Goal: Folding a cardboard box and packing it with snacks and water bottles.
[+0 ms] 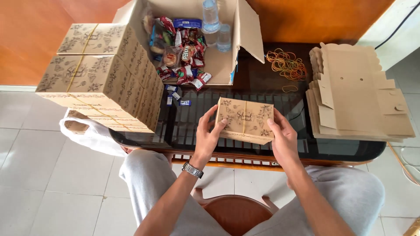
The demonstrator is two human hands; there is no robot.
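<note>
Seen from above, looking down past grey-trousered knees and a brown wooden seat (236,214).

Dark glass-topped bench (271,144) with a wooden edge, set on pale floor tiles before an orange wall.

Open cardboard carton (218,65) at the far side of the bench, flaps up, filled with red and mixed snack packets (183,57) and two clear water bottles (214,22).

Tall stack of closed kraft boxes (100,74) on the left of the bench, printed with leafy line drawings, bound with yellow bands; white plastic bag (94,135) hanging below it at the bench edge.

Pile of flat, unfolded kraft box blanks (358,96) on the right of the bench.

Loose heap of rubber bands (286,64), yellow and orange, on the glass between carton and blanks.

Few small blue sachets (175,96) scattered on the glass just in front of the carton.

One small closed kraft box (246,119) with the same leafy print and a yellow band across its middle, held just above the near centre of the bench, between both hands.

Left hand (208,135), silver wristwatch (192,169) at the wrist, grip clasping the box's left end, thumb on the near side, fingers curled over the top edge.

Right hand (284,140), grip clasping the box's right end, thumb on the lid, fingers wrapped beneath.
</note>
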